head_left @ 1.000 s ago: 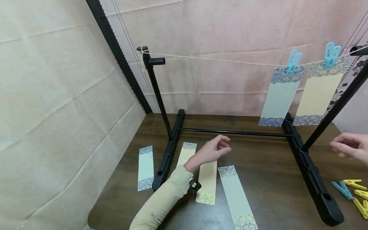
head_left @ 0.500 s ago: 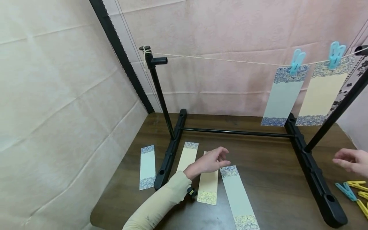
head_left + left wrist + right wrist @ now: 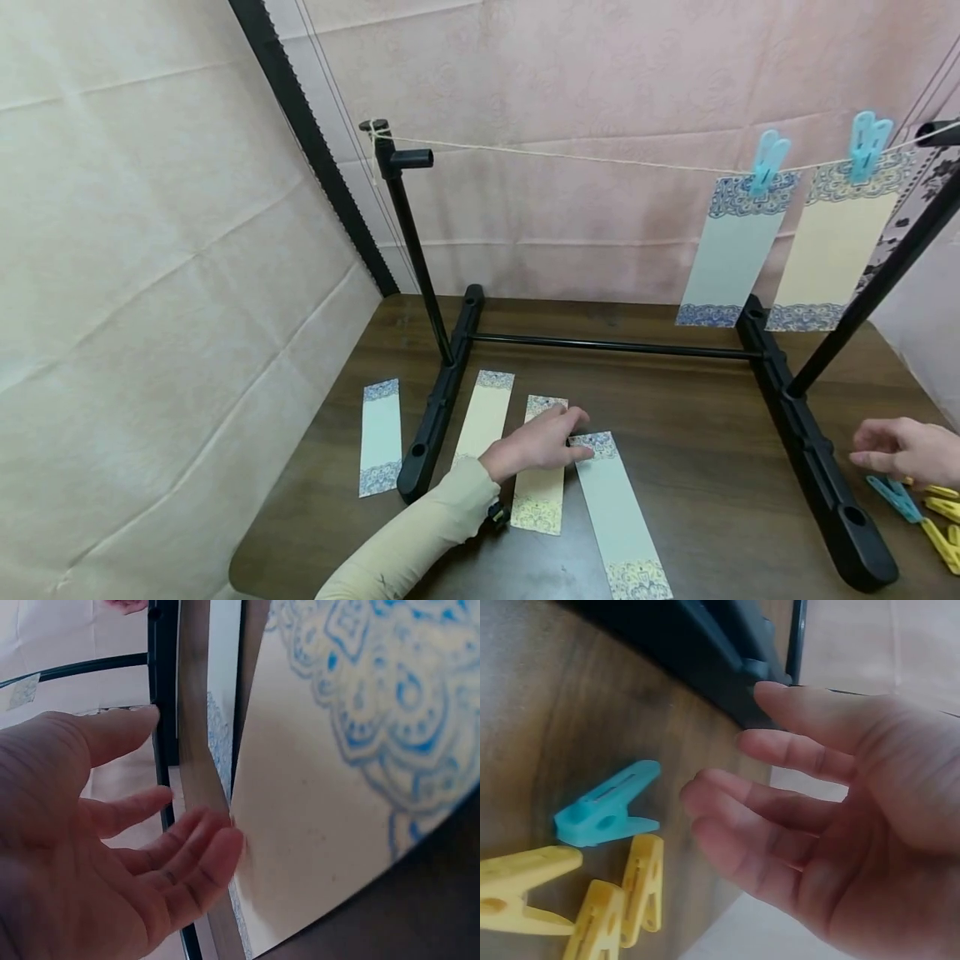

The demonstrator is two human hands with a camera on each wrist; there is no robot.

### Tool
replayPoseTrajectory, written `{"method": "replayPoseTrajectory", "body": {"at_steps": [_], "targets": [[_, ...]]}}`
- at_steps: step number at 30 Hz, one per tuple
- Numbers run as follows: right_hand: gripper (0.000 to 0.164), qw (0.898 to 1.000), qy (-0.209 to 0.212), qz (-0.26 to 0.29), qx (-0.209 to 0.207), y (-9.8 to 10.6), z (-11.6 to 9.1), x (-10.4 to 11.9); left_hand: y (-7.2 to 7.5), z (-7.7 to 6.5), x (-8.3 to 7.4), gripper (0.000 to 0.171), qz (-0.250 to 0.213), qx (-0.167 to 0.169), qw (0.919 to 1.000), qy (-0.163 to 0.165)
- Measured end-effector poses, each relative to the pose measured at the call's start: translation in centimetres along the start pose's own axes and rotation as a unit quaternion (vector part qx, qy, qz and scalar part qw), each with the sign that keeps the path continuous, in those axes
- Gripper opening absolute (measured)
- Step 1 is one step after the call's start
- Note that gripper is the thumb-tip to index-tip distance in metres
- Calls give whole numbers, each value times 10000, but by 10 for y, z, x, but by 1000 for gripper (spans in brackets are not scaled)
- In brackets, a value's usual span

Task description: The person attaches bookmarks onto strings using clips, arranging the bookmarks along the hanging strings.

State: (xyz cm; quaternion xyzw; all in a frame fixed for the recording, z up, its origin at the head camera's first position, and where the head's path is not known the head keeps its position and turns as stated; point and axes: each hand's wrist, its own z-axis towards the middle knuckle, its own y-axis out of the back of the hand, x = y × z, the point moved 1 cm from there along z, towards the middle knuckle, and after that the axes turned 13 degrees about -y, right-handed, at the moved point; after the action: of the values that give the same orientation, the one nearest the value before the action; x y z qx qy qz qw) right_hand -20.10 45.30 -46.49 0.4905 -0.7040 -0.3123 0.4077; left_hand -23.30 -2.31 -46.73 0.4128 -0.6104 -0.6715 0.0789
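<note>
My left hand [image 3: 536, 442], in a cream sleeve, is over the table at the top ends of a cream card [image 3: 538, 500] and a pale blue card [image 3: 622, 517]. Its fingers are loosely bent with nothing between them, as the left wrist view shows. On the right, my right hand [image 3: 911, 452] hovers by a small group of clothespins, its fingers relaxed and holding nothing. The right wrist view shows a blue clothespin [image 3: 607, 810] and several yellow clothespins [image 3: 525, 870] lying just beyond the fingertips.
A black stand [image 3: 615, 343] carries a string [image 3: 562, 154] between two posts. Two patterned cards, one blue [image 3: 731, 258] and one cream [image 3: 836, 246], hang from it by blue clothespins [image 3: 767, 162]. Another cream card [image 3: 483, 417] and a small blue card [image 3: 381, 437] lie at left.
My left hand has come down closer to the tops of the cream and pale blue cards. My right hand has lowered toward the clothespins.
</note>
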Motion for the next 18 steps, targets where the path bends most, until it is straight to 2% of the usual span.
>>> {"method": "replayPoseTrajectory", "body": {"at_steps": [3,9,13,18], "targets": [[29,9999,-8,52,122,-5,1,-2,-3,0,-2,51,160,127,9997,156],[28,9991,-47,233,337,-12,0,-2,-7,4,-6,49,426,169,9983,352],[26,9985,-135,273,461,-16,1,-1,-11,4,-8,49,818,181,9952,513],[26,9989,-101,216,396,-19,2,-4,-14,6,-10,52,1309,183,9890,662]]}}
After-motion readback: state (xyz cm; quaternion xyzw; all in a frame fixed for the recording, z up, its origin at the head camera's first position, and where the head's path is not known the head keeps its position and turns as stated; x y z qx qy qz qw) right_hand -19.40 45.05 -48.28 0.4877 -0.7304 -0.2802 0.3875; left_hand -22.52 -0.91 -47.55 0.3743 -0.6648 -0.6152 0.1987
